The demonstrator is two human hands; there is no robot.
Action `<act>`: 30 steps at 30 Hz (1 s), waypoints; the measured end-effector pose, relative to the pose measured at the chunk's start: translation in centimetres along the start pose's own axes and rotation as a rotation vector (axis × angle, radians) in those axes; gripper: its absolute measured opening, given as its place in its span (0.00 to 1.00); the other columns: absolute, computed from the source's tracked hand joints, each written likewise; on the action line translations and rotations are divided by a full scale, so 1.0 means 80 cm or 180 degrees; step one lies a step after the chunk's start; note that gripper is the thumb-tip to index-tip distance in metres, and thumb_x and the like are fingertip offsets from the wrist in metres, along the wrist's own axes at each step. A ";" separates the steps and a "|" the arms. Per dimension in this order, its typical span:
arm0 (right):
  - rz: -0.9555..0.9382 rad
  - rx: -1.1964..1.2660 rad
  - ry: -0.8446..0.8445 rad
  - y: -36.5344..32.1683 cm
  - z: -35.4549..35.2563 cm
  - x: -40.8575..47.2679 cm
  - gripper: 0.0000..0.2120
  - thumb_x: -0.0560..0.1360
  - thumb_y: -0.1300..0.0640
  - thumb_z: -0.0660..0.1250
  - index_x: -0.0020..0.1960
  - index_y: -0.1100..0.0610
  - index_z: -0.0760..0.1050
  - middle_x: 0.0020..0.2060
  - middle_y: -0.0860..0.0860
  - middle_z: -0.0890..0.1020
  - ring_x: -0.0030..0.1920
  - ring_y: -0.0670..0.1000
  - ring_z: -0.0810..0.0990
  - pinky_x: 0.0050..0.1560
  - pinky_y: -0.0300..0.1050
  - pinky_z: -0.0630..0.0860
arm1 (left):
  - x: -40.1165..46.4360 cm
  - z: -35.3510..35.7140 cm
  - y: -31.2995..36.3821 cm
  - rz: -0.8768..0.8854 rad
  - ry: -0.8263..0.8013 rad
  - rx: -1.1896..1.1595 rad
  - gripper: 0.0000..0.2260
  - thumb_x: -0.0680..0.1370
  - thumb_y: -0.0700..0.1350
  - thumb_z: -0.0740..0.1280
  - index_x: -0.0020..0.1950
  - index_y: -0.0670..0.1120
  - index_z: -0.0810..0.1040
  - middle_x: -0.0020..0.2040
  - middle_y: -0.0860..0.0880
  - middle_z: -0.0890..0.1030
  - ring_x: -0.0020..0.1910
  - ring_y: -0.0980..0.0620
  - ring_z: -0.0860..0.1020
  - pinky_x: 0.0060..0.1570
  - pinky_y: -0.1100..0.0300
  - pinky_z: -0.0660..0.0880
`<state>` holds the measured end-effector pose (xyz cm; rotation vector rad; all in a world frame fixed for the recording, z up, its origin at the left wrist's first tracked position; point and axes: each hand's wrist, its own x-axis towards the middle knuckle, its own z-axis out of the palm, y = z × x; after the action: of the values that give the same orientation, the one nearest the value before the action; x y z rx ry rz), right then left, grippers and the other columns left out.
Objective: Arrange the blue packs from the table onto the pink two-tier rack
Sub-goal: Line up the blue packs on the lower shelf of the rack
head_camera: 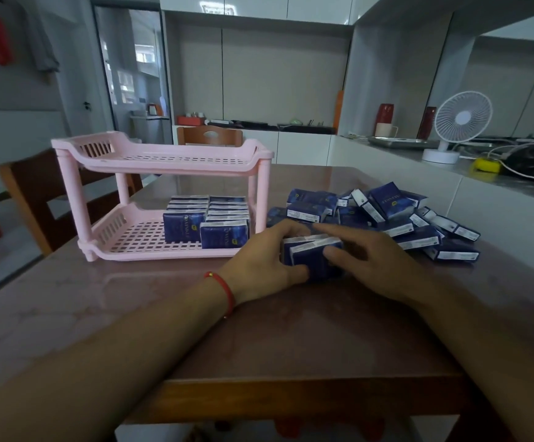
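The pink two-tier rack (106, 237) stands on the table's left half. Its top shelf is bare. The right end of its lower shelf holds two rows of upright blue packs (206, 218). A loose heap of blue packs (386, 212) lies on the table to the right of the rack. In front of that heap, two or three blue packs (310, 253) stand together on the table, pressed between my hands. My left hand (265, 260) grips their left side with the thumb at the front. My right hand (364, 256) closes on their right side.
The brown glossy table (195, 314) has its front edge near me. Wooden chairs (36, 199) stand behind and left of the rack. A white counter on the right carries a white desk fan (457, 122), cables and a metal tray.
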<state>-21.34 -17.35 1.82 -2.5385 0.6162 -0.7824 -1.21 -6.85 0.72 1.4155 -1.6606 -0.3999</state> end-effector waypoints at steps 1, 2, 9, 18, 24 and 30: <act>-0.0035 -0.0148 -0.0007 0.001 0.002 0.000 0.23 0.79 0.42 0.63 0.73 0.36 0.67 0.61 0.47 0.82 0.58 0.47 0.81 0.59 0.52 0.80 | -0.001 0.000 0.001 0.0001 -0.0020 0.0027 0.24 0.67 0.46 0.74 0.62 0.52 0.74 0.56 0.55 0.82 0.54 0.57 0.82 0.56 0.54 0.80; -0.0046 -0.0266 -0.0021 0.002 0.003 -0.001 0.23 0.79 0.42 0.63 0.73 0.37 0.67 0.59 0.49 0.83 0.56 0.49 0.82 0.56 0.53 0.80 | -0.001 0.001 0.001 0.0003 -0.0024 0.0052 0.24 0.68 0.45 0.75 0.62 0.52 0.74 0.57 0.54 0.82 0.54 0.57 0.82 0.57 0.54 0.80; -0.0169 -0.0507 -0.0087 -0.012 0.013 0.000 0.23 0.78 0.44 0.66 0.72 0.44 0.68 0.47 0.41 0.81 0.44 0.39 0.80 0.45 0.41 0.77 | -0.017 -0.015 0.007 -0.0037 -0.0062 0.0190 0.22 0.70 0.44 0.77 0.62 0.53 0.75 0.56 0.53 0.82 0.52 0.56 0.82 0.55 0.53 0.80; -0.0301 -0.0497 -0.0104 -0.024 0.027 -0.003 0.18 0.81 0.41 0.51 0.68 0.45 0.67 0.41 0.40 0.75 0.41 0.41 0.76 0.42 0.40 0.69 | -0.103 -0.092 0.005 -0.0057 0.0375 0.0171 0.22 0.71 0.38 0.76 0.62 0.51 0.75 0.60 0.54 0.79 0.58 0.57 0.80 0.60 0.56 0.77; -0.0030 -0.0567 -0.0126 -0.044 0.036 0.022 0.16 0.83 0.42 0.52 0.68 0.45 0.66 0.52 0.43 0.79 0.52 0.44 0.78 0.53 0.49 0.74 | -0.120 -0.172 -0.008 -0.0296 0.0870 0.0524 0.23 0.71 0.35 0.75 0.62 0.51 0.75 0.58 0.54 0.79 0.55 0.58 0.81 0.56 0.58 0.80; 0.0281 0.0189 0.0779 -0.074 0.072 0.063 0.14 0.84 0.47 0.51 0.59 0.52 0.72 0.53 0.50 0.78 0.51 0.50 0.76 0.51 0.50 0.69 | -0.086 -0.202 -0.024 -0.0472 0.0949 0.1075 0.21 0.71 0.38 0.75 0.60 0.50 0.74 0.55 0.54 0.78 0.52 0.57 0.79 0.50 0.66 0.77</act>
<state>-12.39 -13.71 2.51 -2.3632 0.7650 -1.0720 12.30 3.58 5.40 1.7583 -1.4274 0.0173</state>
